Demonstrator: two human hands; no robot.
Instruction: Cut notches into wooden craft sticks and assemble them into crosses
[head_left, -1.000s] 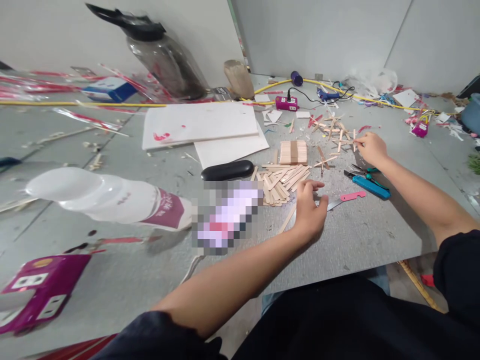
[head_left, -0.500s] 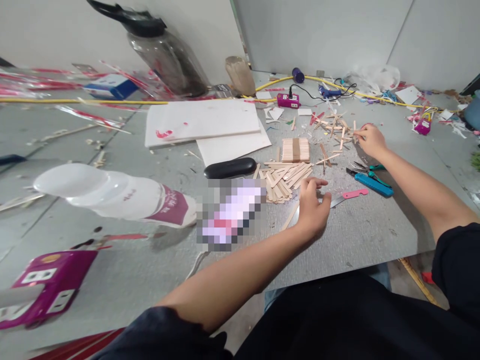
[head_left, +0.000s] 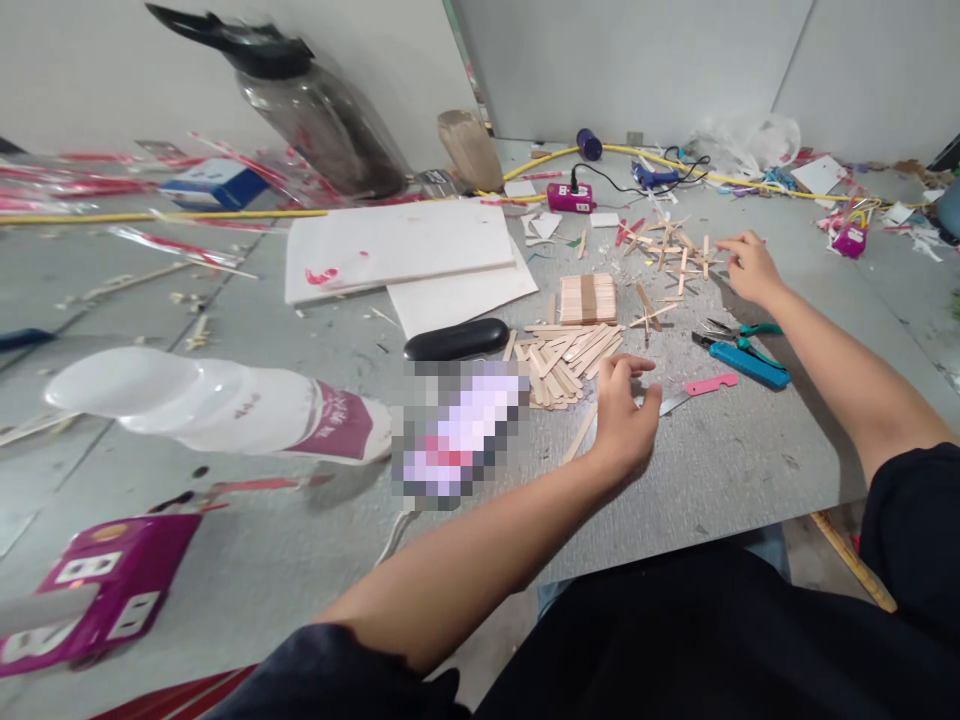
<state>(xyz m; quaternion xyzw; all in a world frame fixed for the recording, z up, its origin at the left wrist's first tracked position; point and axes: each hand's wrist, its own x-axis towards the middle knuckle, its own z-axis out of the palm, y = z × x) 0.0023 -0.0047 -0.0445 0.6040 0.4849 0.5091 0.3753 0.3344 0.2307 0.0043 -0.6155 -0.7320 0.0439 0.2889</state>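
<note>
My left hand (head_left: 626,412) hovers over the near table, fingers loosely curled and apart, with nothing in it. Just beyond it lies a loose pile of wooden craft sticks (head_left: 564,362), with a paper-banded bundle of craft sticks (head_left: 589,299) behind. A pink-handled knife (head_left: 711,385) rests to its right. My right hand (head_left: 752,268) is at the far right, its fingers stretched left and holding nothing that I can see. Close to its fingertips is a cross of craft sticks (head_left: 706,258), at the edge of several crossed craft sticks (head_left: 664,243).
Pliers (head_left: 759,329) and a blue cutter (head_left: 748,366) lie below my right hand. A pixelated bright-screened device (head_left: 465,430), black case (head_left: 457,339), white bottle (head_left: 225,405) and foam boards (head_left: 405,245) are to the left. A blue glue gun (head_left: 654,176) and yellow cable (head_left: 750,183) lie behind.
My right hand has drawn back slightly to the right from the stick cross, which stays with the others. My left hand has hardly moved. The view has shifted a little.
</note>
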